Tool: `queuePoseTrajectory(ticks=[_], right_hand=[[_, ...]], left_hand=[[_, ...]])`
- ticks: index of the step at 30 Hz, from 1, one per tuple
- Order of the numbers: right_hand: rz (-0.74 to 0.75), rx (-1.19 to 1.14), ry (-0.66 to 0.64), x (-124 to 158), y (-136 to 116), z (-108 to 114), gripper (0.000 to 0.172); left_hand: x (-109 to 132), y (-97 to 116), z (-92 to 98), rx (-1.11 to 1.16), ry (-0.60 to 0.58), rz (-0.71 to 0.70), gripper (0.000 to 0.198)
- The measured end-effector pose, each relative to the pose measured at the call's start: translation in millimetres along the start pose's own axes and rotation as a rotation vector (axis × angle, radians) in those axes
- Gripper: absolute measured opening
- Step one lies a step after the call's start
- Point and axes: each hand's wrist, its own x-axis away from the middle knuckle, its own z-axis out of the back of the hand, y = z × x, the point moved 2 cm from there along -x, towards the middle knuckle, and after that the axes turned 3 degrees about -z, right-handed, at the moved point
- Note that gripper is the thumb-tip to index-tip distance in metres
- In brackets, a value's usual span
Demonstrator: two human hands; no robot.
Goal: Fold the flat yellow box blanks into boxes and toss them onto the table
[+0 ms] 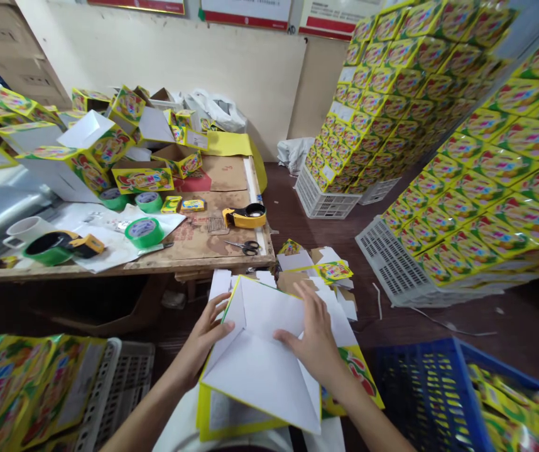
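Observation:
An open carton (264, 364), white inside with yellow edges, is tilted towards me in the middle of the view. My left hand (207, 336) grips its left wall, thumb over the edge and fingers outside. The right wall is held by my right hand (315, 342), its thumb inside the carton and its fingers along the far right edge. Under the carton lies more yellow printed cardboard (359, 370), partly hidden. Beyond my hands are several flattened or part-folded cartons (335, 271).
On the wooden table (232, 172) lie a yellow tape dispenser (245, 216), scissors (245, 247), green tape rolls (144, 232) and printed boxes (142, 177). A blue crate (462, 376) stands right, a white crate (125, 383) left. Tall box stacks (392, 94) rise on crates behind.

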Motion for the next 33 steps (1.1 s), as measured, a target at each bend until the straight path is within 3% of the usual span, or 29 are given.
queuePoseTrajectory(ticks=[1, 3, 5, 6, 7, 9, 11, 13, 14, 17, 20, 23, 25, 28, 31, 33], right_hand=[[-0.03, -0.073, 0.071, -2.4, 0.0, 4.6, 0.075], [-0.111, -0.201, 0.226, -8.6, -2.0, 11.2, 0.061], [-0.152, -0.246, 0.288, -13.4, -8.8, 7.6, 0.045], [-0.131, -0.235, 0.236, -14.4, -14.4, 0.4, 0.039], [-0.082, -0.209, 0.129, -13.9, -21.0, -10.2, 0.034], [0.043, -0.117, -0.159, -8.3, -33.5, -37.6, 0.03], [0.122, 0.007, -0.378, -0.5, -40.3, -64.0, 0.031], [0.128, 0.115, -0.434, 3.3, -41.0, -80.9, 0.031], [0.116, 0.154, -0.428, 3.4, -40.2, -84.9, 0.028], [0.099, 0.224, -0.371, 0.4, -39.8, -82.1, 0.016], [0.122, 0.188, -0.307, 1.3, -47.0, -67.3, 0.009], [0.196, 0.082, -0.265, 12.2, -57.6, -54.0, 0.006], [0.25, 0.048, -0.224, 20.6, -62.8, -47.4, 0.013], [0.297, 0.0, -0.133, 23.7, -68.7, -36.8, 0.009], [0.333, -0.043, -0.121, 15.9, -75.1, -26.2, 0.017], [0.356, -0.044, -0.154, 11.9, -78.0, -21.9, 0.017]], left_hand=[[-8.7, 18.0, 5.6, -0.029, 0.023, -0.073, 0.063], [-34.4, 77.9, 22.5, -0.141, 0.174, -0.377, 0.072], [-58.8, 157.4, 43.5, -0.289, 0.597, -0.97, 0.086], [-71.5, 192.5, 49.4, -0.48, 0.718, -1.112, 0.094], [-83.9, 220.5, 53.0, -0.62, 0.78, -1.159, 0.091], [-101.1, 247.4, 50.6, -0.775, 0.669, -1.202, 0.086], [-105.3, 229.7, 40.3, -0.891, 0.478, -1.197, 0.086], [-100.4, 177.7, 32.4, -0.993, 0.319, -1.117, 0.087], [-96.3, 145.6, 32.5, -1.004, 0.282, -1.009, 0.084], [-78.4, 58.2, 42.9, -0.941, 0.314, -0.694, 0.066], [-59.8, 7.8, 51.7, -0.772, 0.295, -0.511, 0.057], [-47.4, -11.8, 54.1, -0.474, 0.22, -0.354, 0.048], [-40.7, -15.5, 52.2, -0.319, 0.129, -0.236, 0.046], [-27.7, -11.8, 40.1, -0.132, -0.214, -0.034, 0.052], [-9.7, -1.8, 18.5, 0.056, -0.607, 0.171, 0.061], [-1.0, 2.2, 5.4, -0.036, -0.668, 0.179, 0.053]])
